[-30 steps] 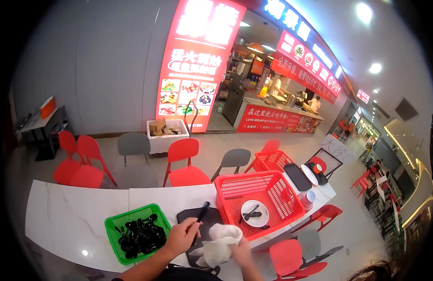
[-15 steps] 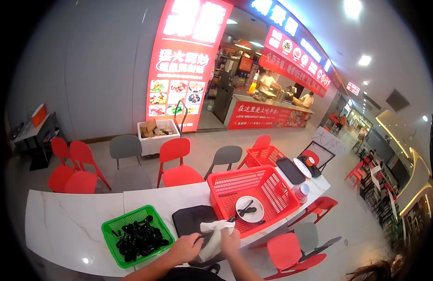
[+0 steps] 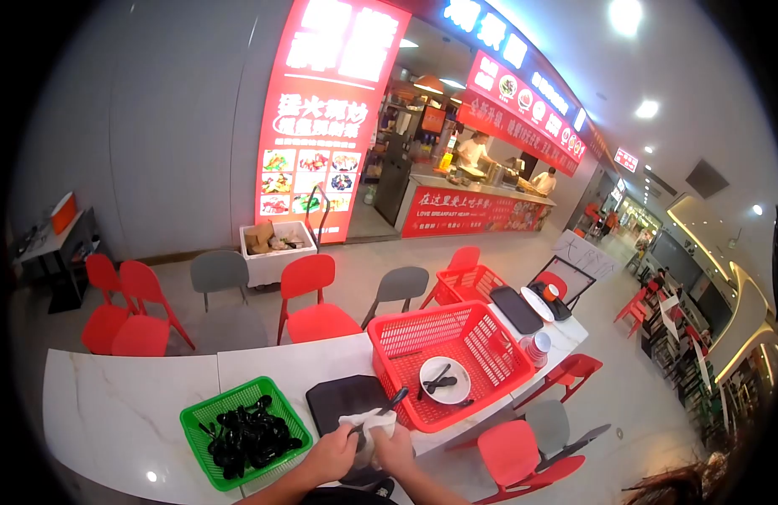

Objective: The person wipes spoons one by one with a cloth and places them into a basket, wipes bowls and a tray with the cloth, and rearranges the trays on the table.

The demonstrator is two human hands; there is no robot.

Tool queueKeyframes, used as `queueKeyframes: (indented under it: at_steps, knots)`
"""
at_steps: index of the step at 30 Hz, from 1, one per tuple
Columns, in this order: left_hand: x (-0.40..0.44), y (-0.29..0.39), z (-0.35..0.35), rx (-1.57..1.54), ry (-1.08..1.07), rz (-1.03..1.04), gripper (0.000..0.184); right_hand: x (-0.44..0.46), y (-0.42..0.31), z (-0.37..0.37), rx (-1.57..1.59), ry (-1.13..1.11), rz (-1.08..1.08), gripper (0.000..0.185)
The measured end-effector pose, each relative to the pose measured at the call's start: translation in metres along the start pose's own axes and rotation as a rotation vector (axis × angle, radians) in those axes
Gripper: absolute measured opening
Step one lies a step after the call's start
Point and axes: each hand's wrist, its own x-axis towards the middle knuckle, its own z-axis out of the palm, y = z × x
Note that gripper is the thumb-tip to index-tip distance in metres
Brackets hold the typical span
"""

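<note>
My left hand [image 3: 333,456] is closed around the handle end of a black spoon [image 3: 395,399], whose other end points up and to the right. Bunched in my right hand [image 3: 393,451] is a white cloth [image 3: 355,418], which lies against the spoon. A black tray [image 3: 334,402] rests on the table just beyond my hands. Left of them, a green basket [image 3: 195,450] holds a pile of black spoons [image 3: 250,438]. On the right, a red basket [image 3: 490,370] contains a white bowl [image 3: 462,389] with a few black spoons in it.
Stacked cups [image 3: 537,347], a dark tray [image 3: 516,310] and a second red basket [image 3: 477,282] are at the right end of the marble-look table [image 3: 111,412]. Red and grey chairs [image 3: 309,282] line the far side. Beyond stands a white bin [image 3: 279,263]; people work behind a food counter.
Both hands have shifted lower, drawing closer together with the cloth. More of the black spoon now shows above the cloth. The whole view has tilted slightly.
</note>
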Motion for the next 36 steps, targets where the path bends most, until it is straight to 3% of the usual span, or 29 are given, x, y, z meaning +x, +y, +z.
queueKeyframes:
  at_steps: [4,7,9,11,15,17,20,22,25,26,29,33,36]
  knots:
    - [-0.004,-0.001,0.005,-0.015,-0.014,-0.018,0.029,0.004,-0.001,-0.010,-0.093,-0.019,-0.005,0.016]
    - [-0.002,0.008,0.004,0.015,-0.046,-0.026,0.029,0.013,-0.037,-0.008,-0.083,0.144,-0.003,0.018]
    - [-0.005,0.012,0.005,0.018,-0.058,-0.041,0.029,0.034,-0.038,-0.015,0.341,0.175,0.045,0.022]
    - [-0.009,0.016,0.008,0.013,-0.058,-0.059,0.028,0.042,-0.034,-0.015,0.410,0.197,0.059,0.023]
    - [-0.008,0.001,0.006,-0.084,-0.045,-0.101,0.027,0.032,-0.010,-0.019,0.057,0.100,0.131,0.028]
    - [-0.009,-0.002,0.004,-0.137,-0.023,-0.106,0.027,0.011,-0.002,-0.004,-0.362,-0.042,-0.009,0.026]
    - [-0.010,-0.014,0.005,-0.051,0.004,-0.064,0.029,0.001,0.008,0.004,-0.067,-0.061,0.125,0.023]
    - [-0.007,-0.019,0.002,-0.069,-0.007,-0.113,0.031,-0.005,0.007,0.009,-0.128,-0.079,0.133,0.025]
    - [-0.004,-0.043,0.009,-0.061,0.060,-0.020,0.031,-0.017,0.001,0.013,-0.237,-0.116,0.100,0.025]
    - [-0.003,-0.054,0.005,-0.156,-0.012,0.053,0.032,-0.017,0.001,0.013,-0.282,-0.126,0.078,0.024]
    - [-0.010,-0.053,0.003,-0.312,-0.104,-0.032,0.032,-0.015,0.019,0.010,-0.333,-0.133,-0.032,0.025]
    - [-0.013,-0.032,0.002,0.033,-0.015,0.034,0.028,-0.006,0.028,0.013,-0.306,-0.021,-0.061,0.023]
    - [-0.011,-0.032,0.002,0.029,0.004,0.056,0.029,0.000,0.015,0.017,-0.328,-0.012,-0.059,0.026]
